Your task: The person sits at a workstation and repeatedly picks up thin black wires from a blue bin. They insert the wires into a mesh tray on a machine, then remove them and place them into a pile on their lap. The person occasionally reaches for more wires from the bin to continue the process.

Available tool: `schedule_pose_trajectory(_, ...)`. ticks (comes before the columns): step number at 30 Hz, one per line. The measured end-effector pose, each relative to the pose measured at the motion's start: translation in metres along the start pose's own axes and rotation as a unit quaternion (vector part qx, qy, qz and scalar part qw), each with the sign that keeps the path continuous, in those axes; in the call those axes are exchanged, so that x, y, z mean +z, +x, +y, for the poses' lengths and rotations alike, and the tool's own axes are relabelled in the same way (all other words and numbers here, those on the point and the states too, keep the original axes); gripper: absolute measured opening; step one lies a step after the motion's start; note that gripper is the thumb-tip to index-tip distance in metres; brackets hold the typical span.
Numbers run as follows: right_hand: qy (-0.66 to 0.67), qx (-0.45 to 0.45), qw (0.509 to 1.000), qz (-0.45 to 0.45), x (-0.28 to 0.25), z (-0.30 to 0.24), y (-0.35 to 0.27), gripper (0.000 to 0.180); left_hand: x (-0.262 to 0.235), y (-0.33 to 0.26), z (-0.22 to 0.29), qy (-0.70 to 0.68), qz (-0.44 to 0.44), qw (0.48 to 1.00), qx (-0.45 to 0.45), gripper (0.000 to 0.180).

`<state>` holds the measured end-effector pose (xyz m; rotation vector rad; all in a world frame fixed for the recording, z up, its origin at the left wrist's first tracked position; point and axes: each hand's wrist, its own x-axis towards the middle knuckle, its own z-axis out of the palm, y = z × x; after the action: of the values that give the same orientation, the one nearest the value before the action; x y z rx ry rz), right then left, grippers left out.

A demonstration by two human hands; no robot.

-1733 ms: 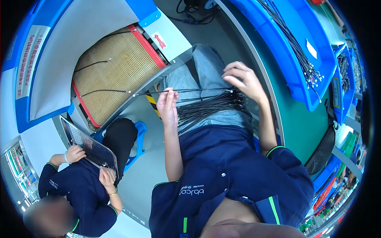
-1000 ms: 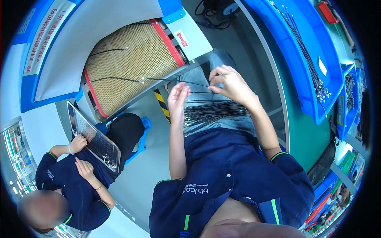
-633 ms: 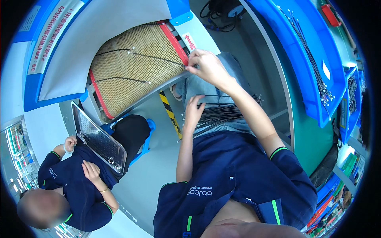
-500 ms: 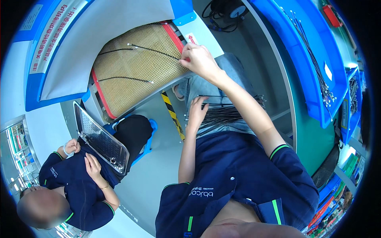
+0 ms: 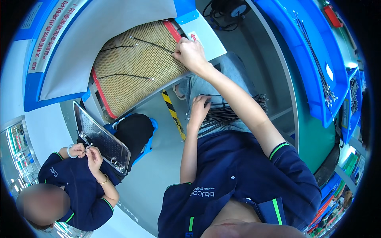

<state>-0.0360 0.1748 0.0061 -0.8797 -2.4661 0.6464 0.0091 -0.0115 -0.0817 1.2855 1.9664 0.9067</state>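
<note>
My right hand [image 5: 190, 54] is over the right edge of the mesh conveyor belt [image 5: 119, 93], its fingers pinched on the near end of a thin black cable [image 5: 152, 44]. The rest of that cable stretches leftward across the mesh, with a small light connector at its far tip. Two more black cables [image 5: 127, 74] lie apart on the belt; one partly passes beneath the cover. On my lap rests a thick bundle of black cables [image 5: 228, 119]. My left hand [image 5: 199, 112] is at its left side, fingers curled round some cables.
A grey-white cover [image 5: 107, 23] hangs over the belt's far left. At the left a seated co-worker has a clear tray [image 5: 101, 135] on the lap. Blue bins [image 5: 317, 79] with cables stand at the right beside a green tabletop [image 5: 315, 152].
My right hand has shifted a little left and away over the belt, carrying the cable end with it. My left hand stays at the bundle. The co-worker's hands have come together above the tray.
</note>
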Motion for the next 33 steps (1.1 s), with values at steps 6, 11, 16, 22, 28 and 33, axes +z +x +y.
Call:
schedule_pose_trajectory(6,0.055,-0.017,0.998,-0.001,-0.025,0.005,-0.011,0.019,-0.011,0.007,0.01,0.055,-0.06,0.997,-0.015,0.021)
schedule_pose_trajectory(11,0.14,-0.033,0.988,-0.056,-0.077,0.031,-0.066,0.021,-0.016,0.01,0.011,0.077,-0.092,0.993,-0.005,0.015)
schedule_pose_trajectory(16,0.12,0.026,0.973,-0.198,-0.106,0.075,-0.13,0.022,-0.019,0.009,0.011,0.085,-0.089,0.992,0.028,0.014)
schedule_pose_trajectory(22,0.122,0.128,0.922,-0.345,-0.102,0.101,-0.179,0.026,-0.03,0.002,0.024,0.027,-0.058,0.997,0.034,0.014)
schedule_pose_trajectory(28,0.179,0.113,0.921,-0.328,-0.112,0.1,-0.18,0.021,-0.043,-0.01,0.03,-0.018,-0.004,1.0,0.018,0.015)
schedule_pose_trajectory(33,0.209,0.111,0.924,-0.301,-0.13,0.09,-0.176,0.019,-0.06,-0.017,0.038,-0.02,0.002,1.0,0.002,0.02)
